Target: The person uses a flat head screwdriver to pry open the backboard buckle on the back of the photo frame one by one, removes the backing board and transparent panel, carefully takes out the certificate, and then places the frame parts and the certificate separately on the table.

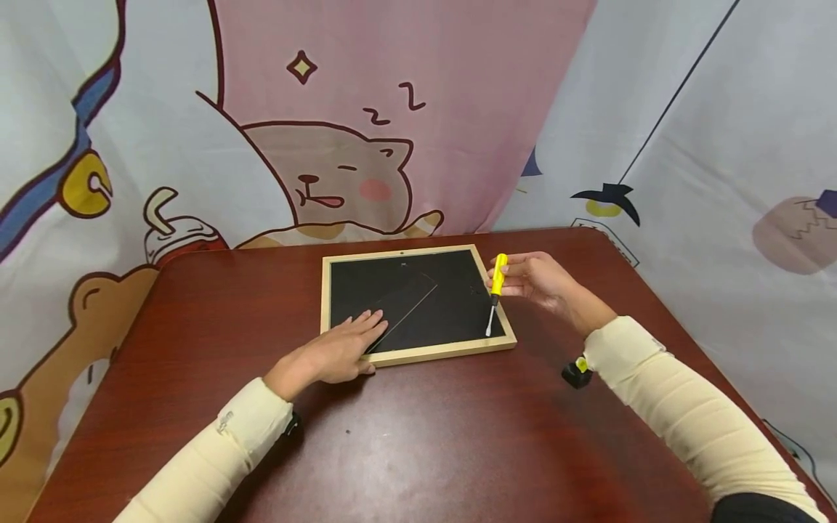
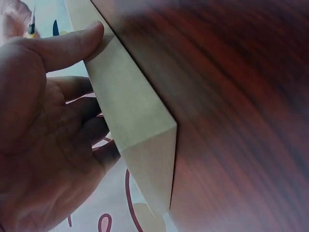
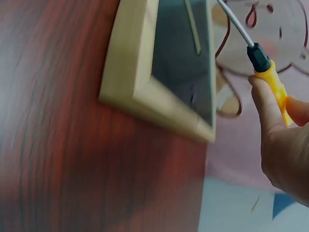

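Observation:
A black board in a pale wooden frame lies on the table. My left hand rests over its front left corner, with straight fingers on the black face. In the left wrist view the thumb presses the frame's outer side. My right hand holds a screwdriver by its yellow handle above the frame's right side. Its metal shaft points down, the flat tip over the front right corner. In the right wrist view, thumb and fingers pinch the yellow handle beside the frame.
A thin pale strip runs slantwise across the black face. The reddish-brown wooden table reaches back to a curtain printed with cartoon animals. A small dark device hangs under the right wrist.

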{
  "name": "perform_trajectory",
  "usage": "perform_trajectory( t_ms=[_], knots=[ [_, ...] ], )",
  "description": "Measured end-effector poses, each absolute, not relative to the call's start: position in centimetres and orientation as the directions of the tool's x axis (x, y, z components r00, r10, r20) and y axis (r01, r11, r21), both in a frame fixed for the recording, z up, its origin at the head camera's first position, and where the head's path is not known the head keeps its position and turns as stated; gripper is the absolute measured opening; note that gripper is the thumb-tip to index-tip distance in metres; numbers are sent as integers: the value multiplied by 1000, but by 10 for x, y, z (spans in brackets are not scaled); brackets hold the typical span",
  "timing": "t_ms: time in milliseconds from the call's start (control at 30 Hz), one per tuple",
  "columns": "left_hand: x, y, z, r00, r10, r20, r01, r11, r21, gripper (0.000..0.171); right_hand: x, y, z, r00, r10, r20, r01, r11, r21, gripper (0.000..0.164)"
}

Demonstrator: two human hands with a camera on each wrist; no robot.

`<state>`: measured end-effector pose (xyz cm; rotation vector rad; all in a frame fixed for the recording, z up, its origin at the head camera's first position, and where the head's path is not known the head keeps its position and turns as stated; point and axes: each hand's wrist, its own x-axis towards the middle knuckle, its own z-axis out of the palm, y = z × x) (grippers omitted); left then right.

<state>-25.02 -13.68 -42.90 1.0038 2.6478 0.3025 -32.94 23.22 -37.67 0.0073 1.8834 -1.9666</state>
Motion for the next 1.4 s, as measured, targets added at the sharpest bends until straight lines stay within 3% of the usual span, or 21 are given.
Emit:
perform_trajectory(
  t_ms=[200,467,667,1067,1400],
  knots=[
    [-250,-137,-429,-712,675,-192,616,732,290,75,-334,276,-384,-877,-238,-417,390,154,-908,45],
    [-251,-137,-429,-713,674,-192,617,734,285,74,-330,325,-394,-719,-264,-643,534,382,-754,44],
    [-251,-136,-430,-713,673,-195,615,735,287,75,-323,339,-406,-667,-251,-701,562,449,-695,38],
    [-252,-135,-430,-718,666,-201,607,741,289,75,-318,333,-412,-727,-181,-663,473,568,-674,51],
    [-252,-136,-431,-714,672,-195,617,736,278,74,-315,319,-416,-794,-107,-598,383,676,-630,37]
  ],
)
